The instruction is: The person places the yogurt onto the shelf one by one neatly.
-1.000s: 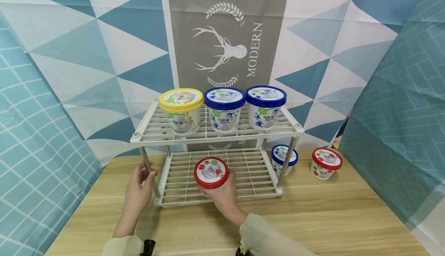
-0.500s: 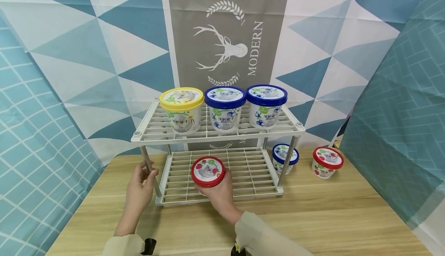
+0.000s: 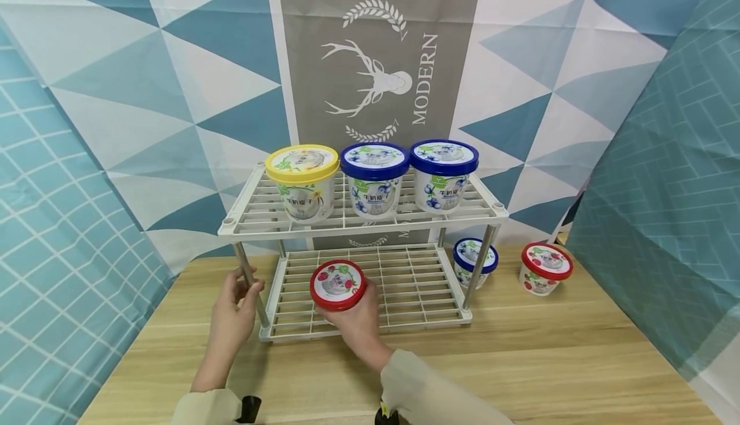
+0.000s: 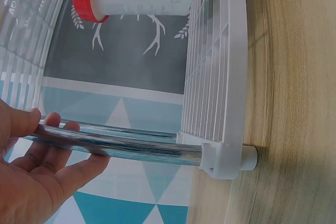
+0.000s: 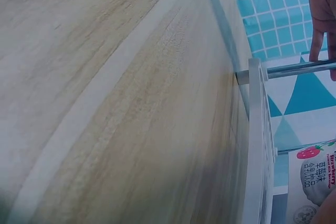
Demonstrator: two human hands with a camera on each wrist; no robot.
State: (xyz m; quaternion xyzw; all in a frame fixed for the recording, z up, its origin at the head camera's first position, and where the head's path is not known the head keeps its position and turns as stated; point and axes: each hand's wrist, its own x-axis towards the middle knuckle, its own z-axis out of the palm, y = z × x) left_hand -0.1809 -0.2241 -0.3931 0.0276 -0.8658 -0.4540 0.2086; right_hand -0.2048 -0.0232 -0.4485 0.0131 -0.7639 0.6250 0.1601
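Observation:
My right hand (image 3: 360,322) grips a red-lidded ice-cream tub (image 3: 338,284) with strawberries printed on it, over the left-middle of the rack's lower shelf (image 3: 410,293). From the left wrist view, the tub's base is right at the shelf bars. The right wrist view catches part of its label, marked "Strawberry". At the rack's front left, my left hand (image 3: 233,316) holds a metal post (image 4: 131,148), thumb on one side and fingers on the other. On the upper shelf (image 3: 254,207) stand a yellow-lidded tub (image 3: 303,184) and two blue-lidded tubs, one central (image 3: 374,181), one right (image 3: 444,178).
Behind the rack's right front post (image 3: 478,258) is a small blue-lidded tub (image 3: 467,271). Farther right on the wooden table (image 3: 520,361) stands a small red-lidded tub (image 3: 545,269). A patterned cloth (image 3: 220,78) hangs behind the rack.
My right hand has moved the red-lidded tub a little to the left along the lower shelf. The left hand keeps its hold on the post.

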